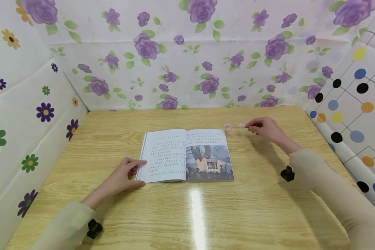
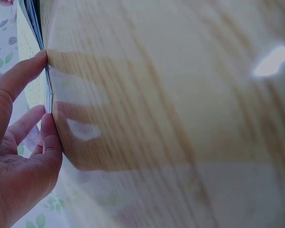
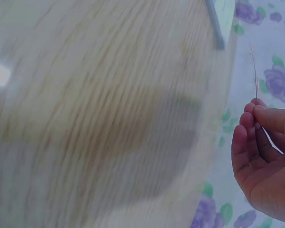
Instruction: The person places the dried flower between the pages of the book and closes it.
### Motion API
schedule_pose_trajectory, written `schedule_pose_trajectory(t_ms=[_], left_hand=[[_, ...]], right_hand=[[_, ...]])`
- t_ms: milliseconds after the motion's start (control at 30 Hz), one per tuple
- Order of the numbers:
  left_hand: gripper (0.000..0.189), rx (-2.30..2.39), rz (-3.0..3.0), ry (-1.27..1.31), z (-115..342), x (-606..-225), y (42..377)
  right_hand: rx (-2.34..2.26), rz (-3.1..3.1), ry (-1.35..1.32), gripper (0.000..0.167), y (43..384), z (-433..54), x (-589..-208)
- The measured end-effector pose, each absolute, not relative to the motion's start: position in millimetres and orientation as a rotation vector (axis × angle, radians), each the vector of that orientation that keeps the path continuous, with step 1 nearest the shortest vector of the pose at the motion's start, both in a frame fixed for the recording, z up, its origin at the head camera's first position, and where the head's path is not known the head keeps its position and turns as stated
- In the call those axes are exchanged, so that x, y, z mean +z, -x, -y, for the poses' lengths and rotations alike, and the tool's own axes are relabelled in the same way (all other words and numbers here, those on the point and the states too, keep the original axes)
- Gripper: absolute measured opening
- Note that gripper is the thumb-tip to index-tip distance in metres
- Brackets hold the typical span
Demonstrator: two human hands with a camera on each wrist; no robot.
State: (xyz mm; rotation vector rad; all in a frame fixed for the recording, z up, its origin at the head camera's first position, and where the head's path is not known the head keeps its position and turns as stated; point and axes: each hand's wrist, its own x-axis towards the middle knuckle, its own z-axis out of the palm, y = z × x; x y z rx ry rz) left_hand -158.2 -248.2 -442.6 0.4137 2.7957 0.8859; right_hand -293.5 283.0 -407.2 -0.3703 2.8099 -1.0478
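Observation:
An open book (image 1: 165, 156) lies on the table, printed text on its left page and a dark picture on the lower right page. My left hand (image 1: 126, 173) rests at its lower left corner. There the index finger extends onto the page and the thumb touches the near edge; in the left wrist view this hand (image 2: 23, 128) meets the book's edge. Beyond the upper right corner, my right hand (image 1: 264, 128) pinches a thin sprig with pale pink blossoms (image 1: 227, 126). The right wrist view shows the hand (image 3: 266, 156) gripping the sprig's dark stem (image 3: 255, 80) between thumb and fingertips.
A glossy wood-grain table (image 1: 243, 215) reflects a bright streak of light near its front. Purple-rose covering (image 1: 187, 73) hangs behind it, with a flower-patterned side (image 1: 34, 118) at left and a dotted one (image 1: 356, 114) at right. Black devices sit at both wrists.

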Motion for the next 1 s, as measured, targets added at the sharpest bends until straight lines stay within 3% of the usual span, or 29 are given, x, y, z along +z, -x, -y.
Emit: schedule_pose_trajectory(t_ms=[1000], left_hand=[[0.068, 0.889, -2.792, -0.42, 248.9, -443.3, 158.3]], right_hand=[[-1.049, -2.681, 0.592, 0.019, 286.5, -207.8, -401.2]])
